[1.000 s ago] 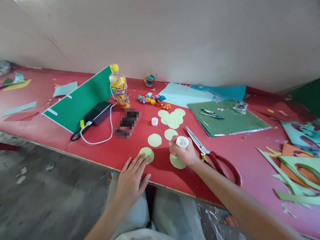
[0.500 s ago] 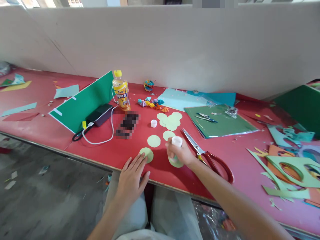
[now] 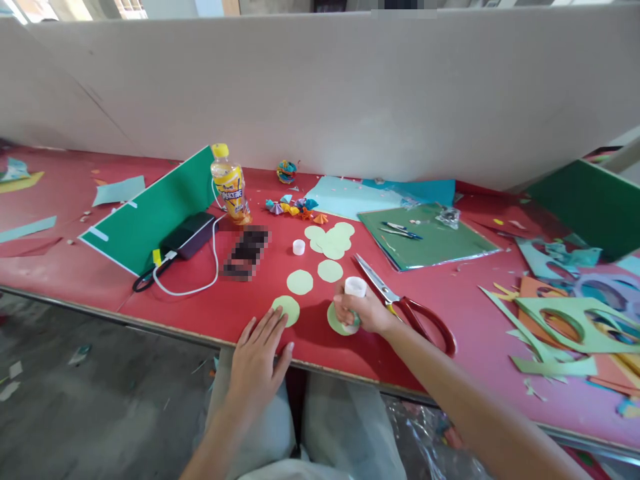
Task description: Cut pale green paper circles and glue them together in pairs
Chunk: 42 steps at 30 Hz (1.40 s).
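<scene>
The right hand [image 3: 365, 312] is curling its fingers around a small white glue bottle [image 3: 354, 300], gripping it upright with the broad white end up and the lower end pressing down onto a pale green paper circle [image 3: 336, 321] on the red surface [image 3: 200, 300]. That circle is lying right under the hand, peeking out on its left side, so the bottle's long axis is standing almost straight up over it. The left hand [image 3: 257, 360] is lying flat with fingers spread at the near edge of the surface, its fingertips just touching a second green circle [image 3: 287, 309], which sits ahead of the fingers and to the left of the glued one. So each hand is sitting at its own circle, the two circles near each other with a bare strip of red between them; the right is the nearer one to the glue work, the left the nearer one to the spare disc. Further out, two more circles [image 3: 300, 282] are lying in a row, with a stack of them [image 3: 331, 239] behind and a small white cap [image 3: 299, 247] just to its left. Scissors [image 3: 405, 303] with red handles are lying just right of the right hand, blades pointing away and left.
</scene>
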Each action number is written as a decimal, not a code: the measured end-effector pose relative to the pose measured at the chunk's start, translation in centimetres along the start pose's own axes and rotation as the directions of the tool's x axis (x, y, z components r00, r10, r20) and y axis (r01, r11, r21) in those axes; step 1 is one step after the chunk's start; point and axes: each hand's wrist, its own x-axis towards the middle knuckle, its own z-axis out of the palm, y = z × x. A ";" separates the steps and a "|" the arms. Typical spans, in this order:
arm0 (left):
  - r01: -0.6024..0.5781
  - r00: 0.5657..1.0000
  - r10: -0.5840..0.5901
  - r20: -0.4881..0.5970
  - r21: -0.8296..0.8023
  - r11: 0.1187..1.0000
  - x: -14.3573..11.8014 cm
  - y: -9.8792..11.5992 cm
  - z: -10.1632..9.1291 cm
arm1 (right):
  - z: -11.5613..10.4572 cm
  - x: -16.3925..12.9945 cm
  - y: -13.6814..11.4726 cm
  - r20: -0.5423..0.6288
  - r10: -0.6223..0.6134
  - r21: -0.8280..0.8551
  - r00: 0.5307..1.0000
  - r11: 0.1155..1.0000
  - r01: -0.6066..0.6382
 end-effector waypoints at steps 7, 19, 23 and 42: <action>-0.011 0.999 0.010 -0.039 -0.021 1.000 0.1 0.0 0.1 | 0.0 -0.7 -0.5 -0.092 0.024 0.067 0.995 0.998 -0.018; -0.256 0.962 0.252 -0.107 -0.018 0.967 -1.4 -2.0 0.0 | -3.5 -2.3 -3.1 -0.126 0.097 0.463 0.987 0.886 -0.028; -0.368 0.924 0.358 -0.137 -0.054 0.928 -1.9 -2.3 -1.3 | -8.5 -0.6 -4.9 -0.423 0.122 0.735 0.898 0.626 0.262; -0.296 0.945 0.263 -0.193 -0.169 0.940 7.2 3.9 0.9 | -14.1 1.3 -2.9 -0.433 0.143 0.819 0.890 0.475 0.323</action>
